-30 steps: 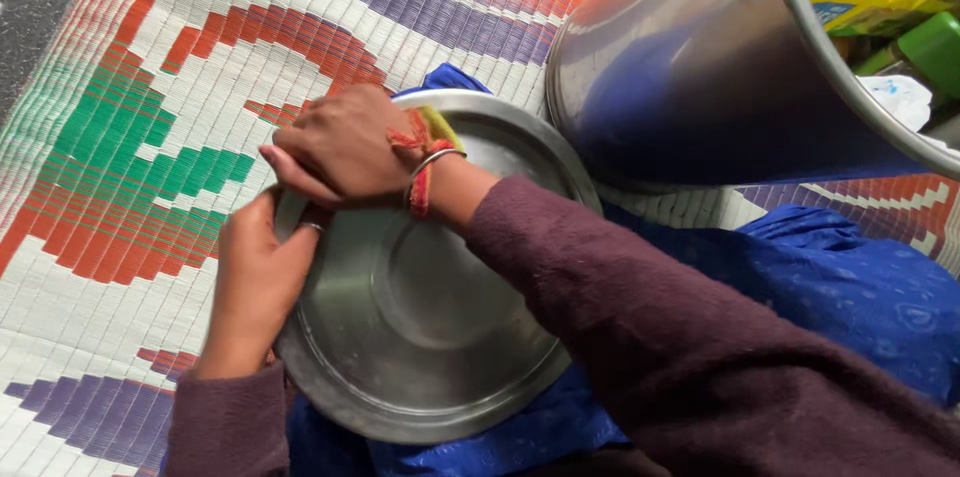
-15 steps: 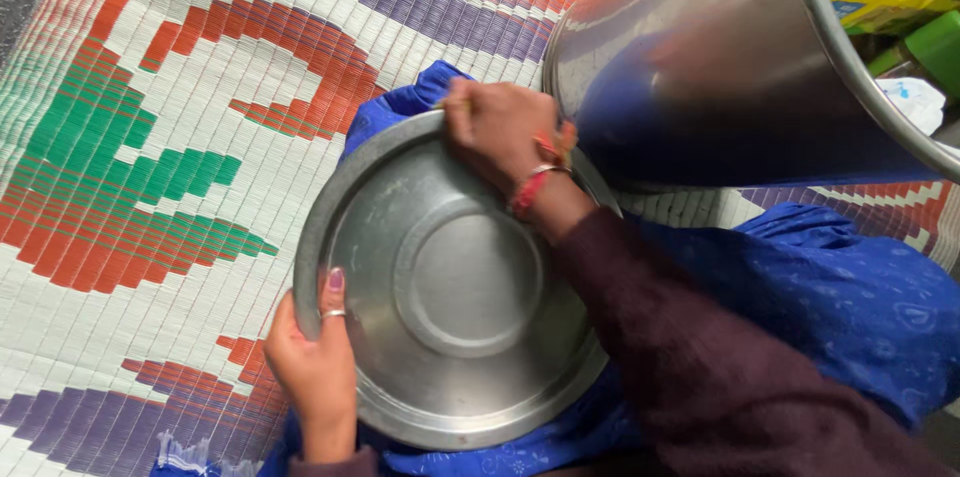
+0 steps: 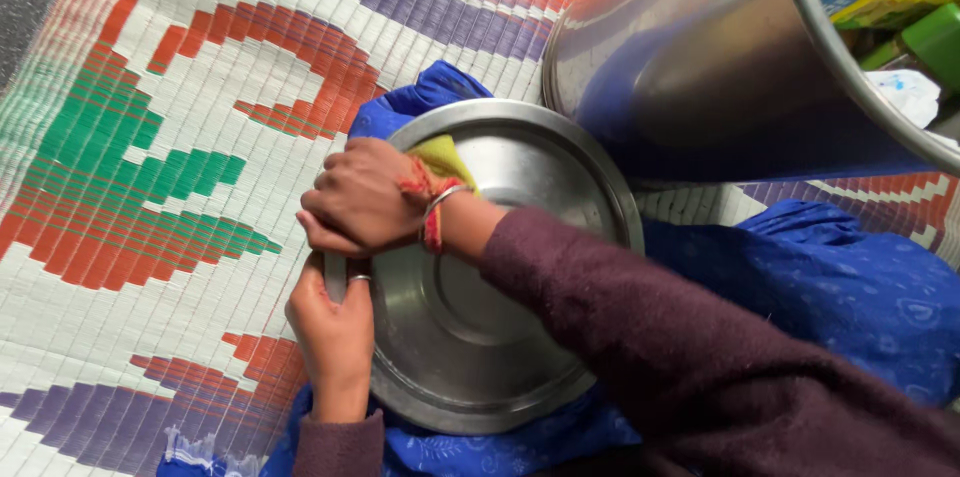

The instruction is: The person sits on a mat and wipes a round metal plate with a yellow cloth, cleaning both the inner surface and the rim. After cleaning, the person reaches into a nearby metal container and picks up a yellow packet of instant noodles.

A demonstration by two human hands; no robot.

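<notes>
My right hand (image 3: 365, 197) is curled shut on a yellow cloth (image 3: 445, 159) (only a corner peeks out by my wrist), pressed onto the left rim of the steel plate (image 3: 500, 337). My left hand (image 3: 333, 322) grips that same rim just below, thumb on top. The plate sits in my lap on blue fabric (image 3: 850, 287), over the woven mat (image 3: 150, 137). Big steel pot (image 3: 690, 67) just beyond it.
</notes>
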